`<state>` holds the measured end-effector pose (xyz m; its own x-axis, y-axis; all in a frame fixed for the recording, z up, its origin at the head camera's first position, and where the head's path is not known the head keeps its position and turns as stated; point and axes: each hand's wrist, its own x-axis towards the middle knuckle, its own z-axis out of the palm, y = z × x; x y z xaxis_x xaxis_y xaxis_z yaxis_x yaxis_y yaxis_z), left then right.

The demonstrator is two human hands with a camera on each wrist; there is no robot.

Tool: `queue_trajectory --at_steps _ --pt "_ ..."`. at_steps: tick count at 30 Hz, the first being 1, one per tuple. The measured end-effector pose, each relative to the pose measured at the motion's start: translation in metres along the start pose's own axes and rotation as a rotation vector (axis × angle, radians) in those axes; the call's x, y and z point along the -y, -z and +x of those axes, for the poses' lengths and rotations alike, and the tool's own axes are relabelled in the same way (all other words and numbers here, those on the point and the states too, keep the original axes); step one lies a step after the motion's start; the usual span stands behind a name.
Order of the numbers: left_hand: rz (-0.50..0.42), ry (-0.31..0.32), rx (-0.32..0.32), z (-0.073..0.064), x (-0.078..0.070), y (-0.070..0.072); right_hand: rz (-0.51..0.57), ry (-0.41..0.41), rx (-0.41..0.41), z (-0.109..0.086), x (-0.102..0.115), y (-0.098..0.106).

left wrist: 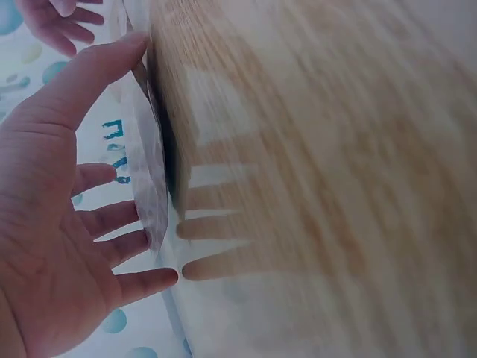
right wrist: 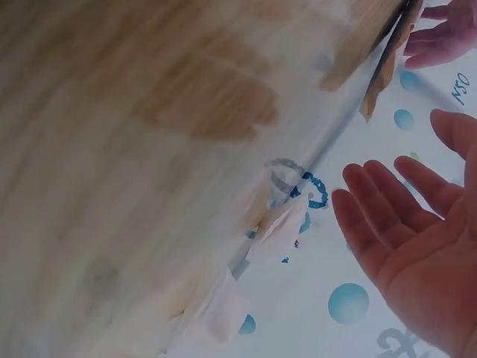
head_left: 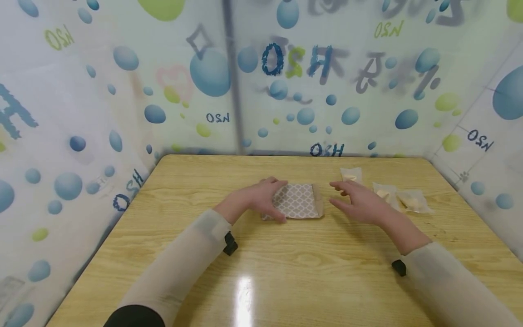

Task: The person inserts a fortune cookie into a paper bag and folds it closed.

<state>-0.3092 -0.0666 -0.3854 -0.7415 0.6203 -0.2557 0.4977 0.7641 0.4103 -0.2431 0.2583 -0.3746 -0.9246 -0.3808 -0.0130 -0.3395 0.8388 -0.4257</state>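
Backdrop (head_left: 253, 136) reads mirrored "H2O" (head_left: 291, 60); left hand (head_left: 264, 198) spread over patterned packet (head_left: 300, 200), right hand (head_left: 362, 203) spread, empty, near sachets (head_left: 414, 200).

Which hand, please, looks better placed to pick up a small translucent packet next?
Probably the right grip: it is empty and nearer the translucent packets, while the left grip is over the lattice-patterned pouch.

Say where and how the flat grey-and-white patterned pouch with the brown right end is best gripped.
Probably by its brown right end, pinched between the right hand's thumb and fingers, coming from the right. That end is uncovered and faces this hand, while the left hand covers the opposite end; the thin, flat pouch suits an edge pinch.
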Motion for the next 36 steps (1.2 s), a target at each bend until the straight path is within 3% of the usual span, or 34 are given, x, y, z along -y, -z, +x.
queue_trajectory --at_steps 7,15,23,28,33,36 --pt "-0.004 -0.043 -0.084 -0.010 0.000 -0.002 0.198 -0.026 -0.055 0.004 0.010 -0.001" --pt "-0.031 -0.093 -0.153 -0.021 -0.004 -0.003 0.328 -0.077 -0.093 0.009 0.020 -0.006" --pt "-0.068 -0.144 -0.189 -0.027 -0.004 -0.005 0.490 -0.108 -0.105 0.015 0.023 -0.014" --pt "-0.033 -0.150 -0.208 -0.028 -0.005 -0.006 0.622 -0.137 -0.133 0.014 0.028 -0.015" --pt "-0.004 -0.168 -0.205 -0.027 -0.008 -0.008 0.752 -0.119 -0.135 0.014 0.036 -0.014" --pt "-0.031 -0.188 -0.198 -0.026 -0.010 -0.009 0.802 -0.108 -0.132 0.014 0.040 -0.014"
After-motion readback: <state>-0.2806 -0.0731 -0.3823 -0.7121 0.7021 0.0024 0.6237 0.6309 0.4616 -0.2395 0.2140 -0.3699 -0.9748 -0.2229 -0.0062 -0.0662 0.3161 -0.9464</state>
